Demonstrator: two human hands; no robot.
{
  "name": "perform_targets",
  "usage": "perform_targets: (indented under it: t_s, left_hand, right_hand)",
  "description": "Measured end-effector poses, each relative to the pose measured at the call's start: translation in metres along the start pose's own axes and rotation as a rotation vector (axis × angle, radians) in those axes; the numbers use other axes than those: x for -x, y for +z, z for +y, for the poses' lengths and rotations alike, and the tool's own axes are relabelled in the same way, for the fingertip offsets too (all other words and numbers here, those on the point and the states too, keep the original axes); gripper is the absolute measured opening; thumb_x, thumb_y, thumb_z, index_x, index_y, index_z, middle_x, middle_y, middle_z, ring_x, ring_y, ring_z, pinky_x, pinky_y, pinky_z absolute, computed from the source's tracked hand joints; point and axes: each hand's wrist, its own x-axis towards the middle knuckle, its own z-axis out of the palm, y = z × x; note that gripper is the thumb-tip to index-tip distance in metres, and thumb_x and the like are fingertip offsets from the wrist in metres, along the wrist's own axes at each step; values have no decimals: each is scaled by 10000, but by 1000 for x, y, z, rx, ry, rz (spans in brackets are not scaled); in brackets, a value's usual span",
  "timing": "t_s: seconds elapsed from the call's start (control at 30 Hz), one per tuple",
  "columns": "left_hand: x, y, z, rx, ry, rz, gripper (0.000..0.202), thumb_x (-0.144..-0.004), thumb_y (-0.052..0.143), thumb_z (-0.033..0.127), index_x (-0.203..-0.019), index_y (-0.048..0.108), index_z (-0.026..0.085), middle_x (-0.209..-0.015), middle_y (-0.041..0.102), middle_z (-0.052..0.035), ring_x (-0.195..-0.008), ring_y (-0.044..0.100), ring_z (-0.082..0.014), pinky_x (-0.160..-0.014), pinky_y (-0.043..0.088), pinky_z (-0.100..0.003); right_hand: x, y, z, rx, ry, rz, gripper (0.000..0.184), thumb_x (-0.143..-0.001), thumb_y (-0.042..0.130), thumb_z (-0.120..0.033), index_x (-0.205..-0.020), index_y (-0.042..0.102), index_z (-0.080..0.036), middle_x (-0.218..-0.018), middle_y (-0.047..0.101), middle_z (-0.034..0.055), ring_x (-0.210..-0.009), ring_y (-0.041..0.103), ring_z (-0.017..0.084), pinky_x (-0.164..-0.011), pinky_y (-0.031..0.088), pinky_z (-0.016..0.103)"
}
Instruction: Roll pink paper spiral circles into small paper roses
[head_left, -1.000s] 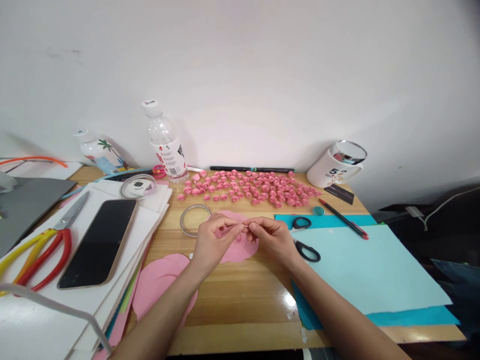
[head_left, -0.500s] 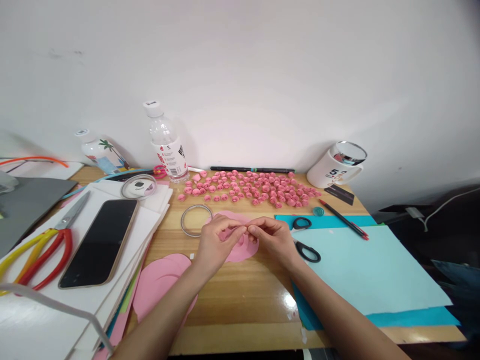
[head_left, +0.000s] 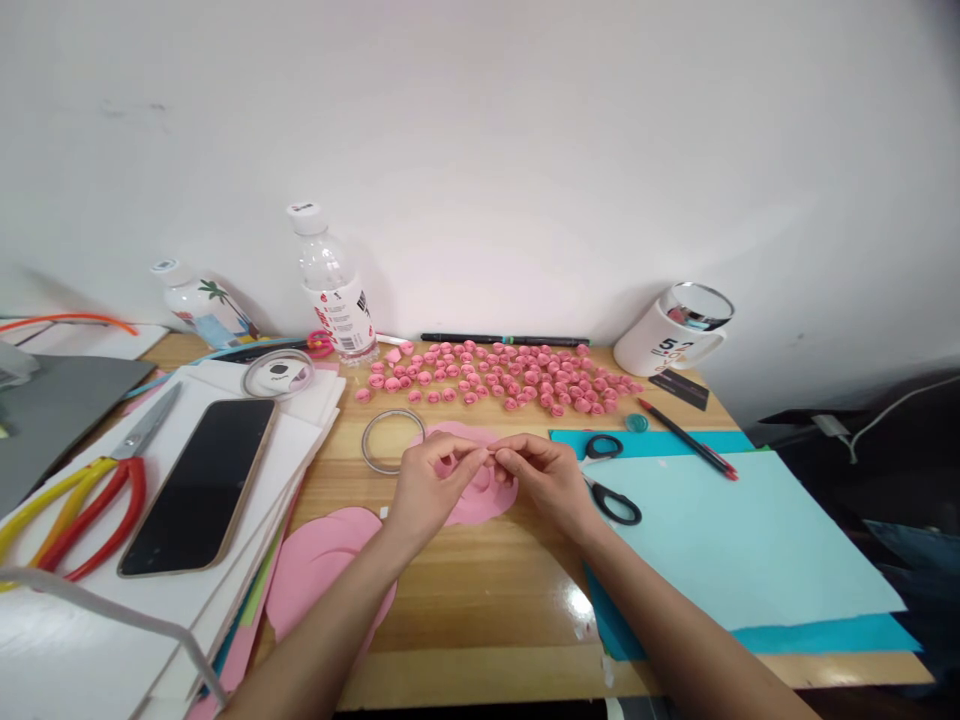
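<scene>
**At the desk's middle: two hands pinched on a pink paper strip**

Above the centre of the wooden desk (head_left: 480, 590), the left hand (head_left: 431, 485) and the right hand (head_left: 547, 478) meet fingertip to fingertip over a pink paper disc (head_left: 480, 495). Bare wood lies open toward the near edge, between a larger pink paper shape (head_left: 315, 565) on the left and the light blue paper sheet (head_left: 731, 540) on the right. Black-handled scissors (head_left: 611, 480) rest on that sheet's corner, just beside the right wrist. A clear tape ring (head_left: 390, 440) sits close to the left hand's knuckles. Farther back, a field of small pink paper roses (head_left: 499, 375) fills the strip before the wall, with a water bottle (head_left: 330, 285) and a white mug (head_left: 675, 330) at its ends. A phone (head_left: 199, 485) lies on stacked white sheets at the left.

Both hands are closed narrowly, thumb against forefinger, on a small pink paper piece (head_left: 491, 456) held between them just above the disc; its exact form is too small to tell.
</scene>
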Motion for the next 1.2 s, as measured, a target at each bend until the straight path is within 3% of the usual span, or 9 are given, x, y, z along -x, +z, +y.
perform_targets:
  t_s: [0.43, 0.73, 0.8, 0.9, 1.0, 1.2]
  left_hand:
    - [1, 1, -2, 16, -68, -35, 118, -745, 602, 227, -706, 701, 176, -714, 719, -20, -656, 598, -146, -601, 423, -245]
    - [0, 1, -5, 33, -102, -43, 113, -745, 605, 235, -713, 694, 172, -722, 717, -22, -664, 612, -151, -612, 438, -249]
    - [-1, 2, -10, 20, -66, 20, 118, -747, 602, 239, -700, 683, 168, -710, 703, -27, -641, 598, -146, -595, 437, -248]
    - [-3, 2, -16, 0, 8, 137, 111, -743, 600, 225, -671, 661, 166, -796, 687, -48, -718, 606, -152, -631, 449, -249]
    - [-4, 1, -20, -6, 29, 186, 102, -742, 600, 219, -674, 657, 170, -837, 677, -55, -750, 612, -154, -653, 459, -255]
    - [-5, -1, -22, -3, 39, 205, 101, -755, 594, 213, -703, 671, 174, -808, 685, -47, -720, 607, -147, -617, 449, -249]
  right_hand:
    - [0, 0, 3, 2, 11, 47, 159, -661, 739, -317, -688, 693, -167, -572, 656, 5, -516, 561, 106, -511, 449, 220]
    - [3, 3, 6, 117, -39, 38, 178, -708, 701, -340, -736, 674, -166, -657, 678, 26, -579, 593, 132, -562, 478, 252]
    - [2, 2, 7, 220, -105, 22, 177, -749, 662, -330, -830, 674, -173, -770, 699, 50, -639, 616, 152, -586, 499, 272]
    - [-4, -1, 10, 543, -332, 54, 204, -853, 516, -249, -986, 657, -189, -981, 684, 85, -859, 618, 201, -733, 514, 342]
    - [-14, -4, 11, 941, -508, 61, 347, -881, 381, -129, -1147, 603, -158, -1172, 620, 108, -1114, 495, 255, -918, 436, 431]
    - [-30, 3, 0, 1482, -484, -80, 488, -864, 354, -75, -1337, 437, -161, -1403, 443, 52, -1286, 272, 329, -981, 332, 490]
